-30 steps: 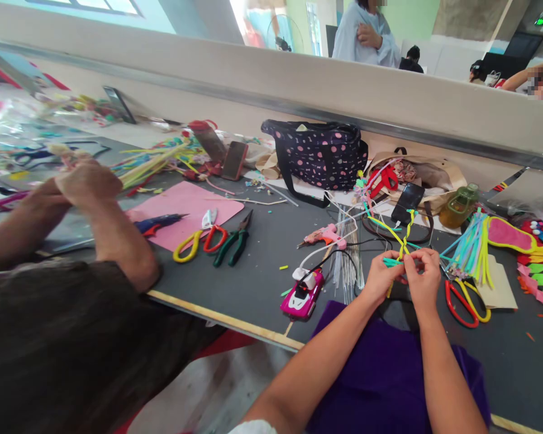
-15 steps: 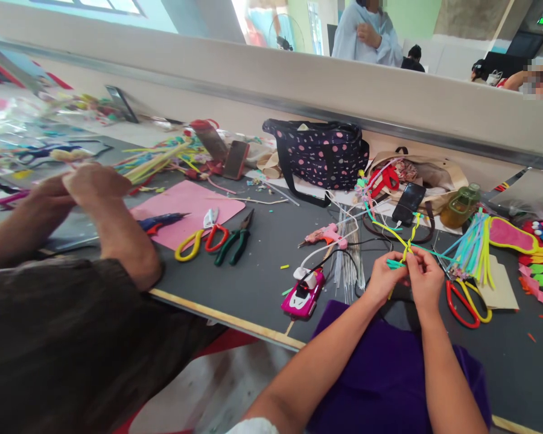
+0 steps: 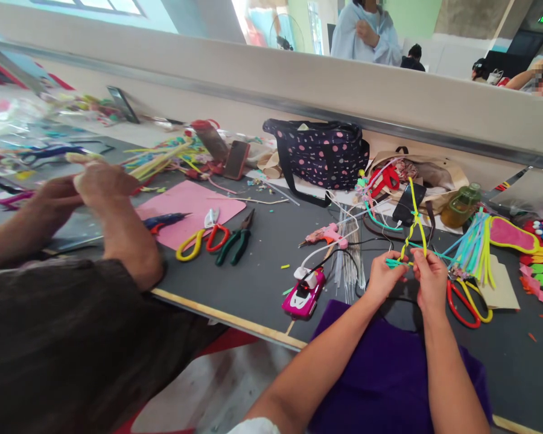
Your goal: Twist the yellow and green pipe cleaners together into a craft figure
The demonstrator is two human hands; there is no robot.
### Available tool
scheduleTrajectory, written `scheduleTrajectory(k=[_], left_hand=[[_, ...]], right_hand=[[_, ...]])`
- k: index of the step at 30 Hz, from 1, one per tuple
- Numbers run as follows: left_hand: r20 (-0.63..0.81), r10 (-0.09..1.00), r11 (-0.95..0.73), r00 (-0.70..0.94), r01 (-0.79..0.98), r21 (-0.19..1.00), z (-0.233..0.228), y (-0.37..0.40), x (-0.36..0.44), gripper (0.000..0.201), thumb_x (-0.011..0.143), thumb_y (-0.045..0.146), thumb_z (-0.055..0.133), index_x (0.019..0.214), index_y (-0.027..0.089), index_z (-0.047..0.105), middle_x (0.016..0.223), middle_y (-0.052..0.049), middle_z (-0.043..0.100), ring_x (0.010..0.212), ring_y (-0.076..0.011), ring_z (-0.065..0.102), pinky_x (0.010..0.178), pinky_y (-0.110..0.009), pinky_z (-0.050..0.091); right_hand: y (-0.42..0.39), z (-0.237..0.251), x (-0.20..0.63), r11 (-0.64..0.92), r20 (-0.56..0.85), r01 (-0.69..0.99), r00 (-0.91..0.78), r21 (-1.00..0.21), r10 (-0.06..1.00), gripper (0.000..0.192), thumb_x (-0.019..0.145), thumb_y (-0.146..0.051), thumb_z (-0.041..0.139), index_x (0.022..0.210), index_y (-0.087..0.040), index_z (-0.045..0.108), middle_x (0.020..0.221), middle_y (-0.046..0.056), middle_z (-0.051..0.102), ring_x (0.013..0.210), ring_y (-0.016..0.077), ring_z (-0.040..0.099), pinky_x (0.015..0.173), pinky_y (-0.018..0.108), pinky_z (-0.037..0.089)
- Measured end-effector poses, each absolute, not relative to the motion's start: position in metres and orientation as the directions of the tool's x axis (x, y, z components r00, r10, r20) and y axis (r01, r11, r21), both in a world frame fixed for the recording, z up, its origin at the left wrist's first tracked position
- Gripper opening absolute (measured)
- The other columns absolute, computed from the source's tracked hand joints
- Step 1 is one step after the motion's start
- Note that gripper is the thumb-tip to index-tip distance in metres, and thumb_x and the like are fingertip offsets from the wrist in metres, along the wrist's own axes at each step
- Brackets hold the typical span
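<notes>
Both hands meet over the near edge of the table (image 3: 253, 265). The left hand (image 3: 382, 277) pinches a teal pipe cleaner (image 3: 393, 263) between thumb and forefinger; the right hand (image 3: 431, 278) is closed on the base of a yellow pipe cleaner (image 3: 415, 223), which rises from the fingers and loops back down. The two strands cross just between the hands, held clear of the table surface.

Judgement: the work in hand looks like twisting or braiding the strands. To do it well, the left pinch should stay tight at the crossing while the right hand turns the yellow strand close to that point, so that the wraps lie snug and even.

Red scissors (image 3: 462, 301) lie just right of the right hand; a pink glue gun (image 3: 328, 234) and a pink toy car (image 3: 303, 292) lie to the left.

Not determinable: how many strands the fingers cover, and the state of the twist inside the grip. A neighbour's hands (image 3: 88, 187) at left hold something blurred.
</notes>
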State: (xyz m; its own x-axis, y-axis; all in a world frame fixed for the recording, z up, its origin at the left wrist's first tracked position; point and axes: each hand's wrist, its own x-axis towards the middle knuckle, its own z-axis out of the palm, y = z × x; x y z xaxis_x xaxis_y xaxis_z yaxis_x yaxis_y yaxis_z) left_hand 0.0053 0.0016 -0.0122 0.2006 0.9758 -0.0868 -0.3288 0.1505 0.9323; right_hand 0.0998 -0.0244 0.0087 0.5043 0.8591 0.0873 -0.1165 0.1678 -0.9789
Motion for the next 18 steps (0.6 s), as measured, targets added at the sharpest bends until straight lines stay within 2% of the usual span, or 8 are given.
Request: scheduleTrajectory(k=[3,8,18], left_hand=[[-0.12,0.973,0.187,0.196,-0.372,0.909,-0.0095,0.0023,0.0038,0.022,0.056,0.021,0.073,0.075,0.013,0.066,0.064,0.001,0.06,0.051,-0.0094,0.053,0.05,-0.025,0.052],[-0.144,0.973,0.211,0.181,-0.436,0.875,-0.0075,0.0045,0.0022,0.024,0.055,0.021,0.074,0.076,0.012,0.065,0.064,0.002,0.059,0.05,-0.0085,0.053,0.051,-0.026,0.054],[-0.167,0.972,0.226,0.163,-0.48,0.848,-0.0112,0.0074,0.0019,0.024,0.054,0.019,0.075,0.075,0.01,0.068,0.062,0.002,0.058,0.052,-0.0081,0.052,0.054,-0.027,0.056]], right_hand=[[-0.025,0.0099,0.0986,0.238,0.126,-0.148,0.529,-0.96,0.839,0.029,0.074,-0.043,0.067,0.084,-0.016,0.066,0.064,-0.002,0.059,0.044,0.0049,0.034,0.04,0.02,0.021],[-0.0264,0.0126,0.0959,0.306,0.165,-0.194,0.522,-0.932,0.837,0.02,0.076,-0.037,0.068,0.081,-0.017,0.066,0.077,0.003,0.066,0.052,0.0077,0.045,0.042,0.02,0.029],[-0.0289,0.018,0.0953,0.451,0.271,-0.169,0.601,-0.877,0.752,0.02,0.078,-0.035,0.066,0.076,-0.016,0.063,0.072,0.004,0.066,0.049,0.0074,0.045,0.042,0.02,0.031]])
